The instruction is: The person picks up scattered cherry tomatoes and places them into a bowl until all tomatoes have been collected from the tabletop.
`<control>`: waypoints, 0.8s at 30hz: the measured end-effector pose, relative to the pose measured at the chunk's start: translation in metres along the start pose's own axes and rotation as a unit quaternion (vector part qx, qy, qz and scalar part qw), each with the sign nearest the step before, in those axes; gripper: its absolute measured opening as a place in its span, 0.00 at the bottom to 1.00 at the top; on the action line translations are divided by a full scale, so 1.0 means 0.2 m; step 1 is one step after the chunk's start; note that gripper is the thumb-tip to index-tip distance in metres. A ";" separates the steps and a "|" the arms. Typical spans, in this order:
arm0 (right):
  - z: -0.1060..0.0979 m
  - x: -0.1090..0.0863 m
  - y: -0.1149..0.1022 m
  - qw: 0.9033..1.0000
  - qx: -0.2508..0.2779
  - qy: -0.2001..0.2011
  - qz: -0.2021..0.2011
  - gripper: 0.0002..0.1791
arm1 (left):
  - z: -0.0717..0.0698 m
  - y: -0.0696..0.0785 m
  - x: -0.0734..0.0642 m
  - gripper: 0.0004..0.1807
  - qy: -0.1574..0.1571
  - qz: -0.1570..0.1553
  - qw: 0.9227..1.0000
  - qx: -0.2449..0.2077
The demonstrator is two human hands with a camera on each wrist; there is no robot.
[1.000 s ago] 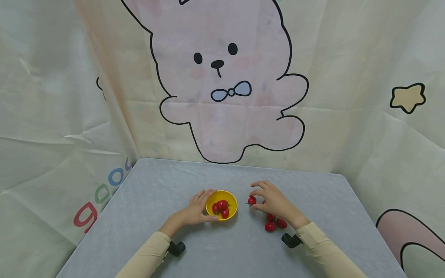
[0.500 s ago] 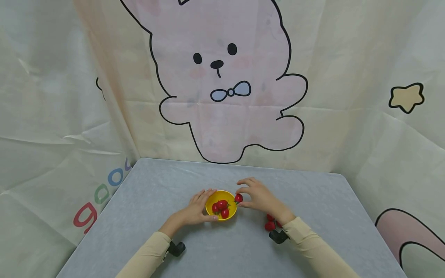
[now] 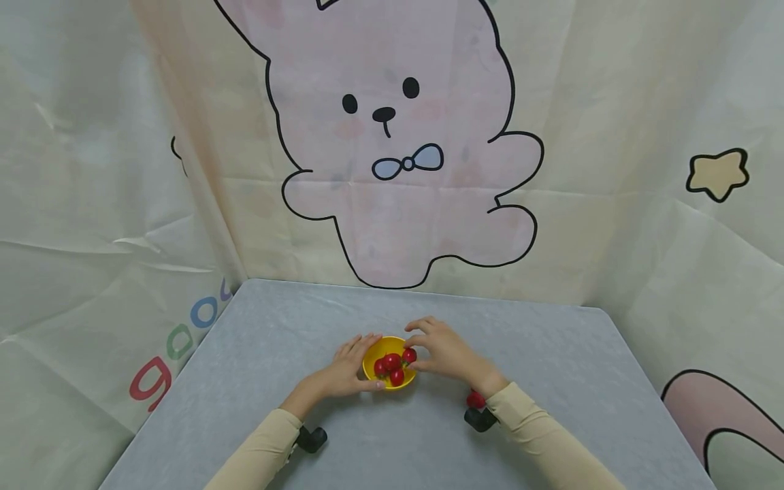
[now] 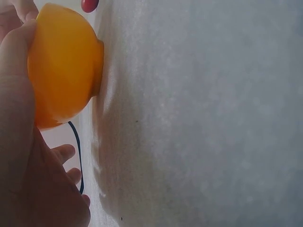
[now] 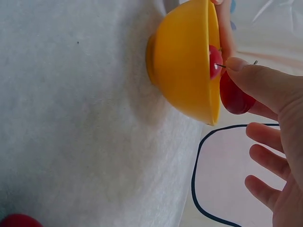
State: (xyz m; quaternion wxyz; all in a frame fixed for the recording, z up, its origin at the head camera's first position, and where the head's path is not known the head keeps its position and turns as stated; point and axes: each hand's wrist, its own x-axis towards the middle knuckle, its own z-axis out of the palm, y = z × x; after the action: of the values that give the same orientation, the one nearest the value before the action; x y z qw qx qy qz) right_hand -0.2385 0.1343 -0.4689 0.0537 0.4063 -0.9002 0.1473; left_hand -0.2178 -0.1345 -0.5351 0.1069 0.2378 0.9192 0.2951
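Observation:
A yellow bowl (image 3: 370,376) stands on the table with several red cherry tomatoes (image 3: 392,361) inside. My left hand (image 3: 346,369) grips the bowl's left side, thumb at the near rim and fingers at the far rim. In the left wrist view the bowl (image 4: 64,66) hides part of that hand. My right hand (image 3: 450,350) pinches one cherry tomato (image 5: 235,97) between thumb and index finger, over the bowl's right rim. Its other fingers are spread apart from the tomato.
Another cherry tomato (image 3: 475,399) lies on the grey table (image 3: 392,449) by the right wrist, partly covered by a black wrist camera (image 3: 480,419). A second black camera (image 3: 312,439) sits at the left wrist. Printed cloth (image 3: 582,238) walls the table at the back and sides.
My right hand has moved left, carrying the pinched cherry tomato from beside the loose ones to over the bowl. The left hand and bowl have stayed put.

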 end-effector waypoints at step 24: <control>0.01 -0.05 0.05 1.000 -0.023 0.016 0.001 0.23 | 0.00 0.01 -0.01 0.55 0.003 -0.002 1.000 -0.006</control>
State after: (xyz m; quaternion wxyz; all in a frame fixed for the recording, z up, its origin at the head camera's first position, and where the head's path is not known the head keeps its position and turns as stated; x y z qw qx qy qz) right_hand -0.2388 0.1461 -0.4752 0.0770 0.4017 -0.9027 0.1335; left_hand -0.2162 -0.1342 -0.5343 0.1065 0.2347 0.9182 0.3008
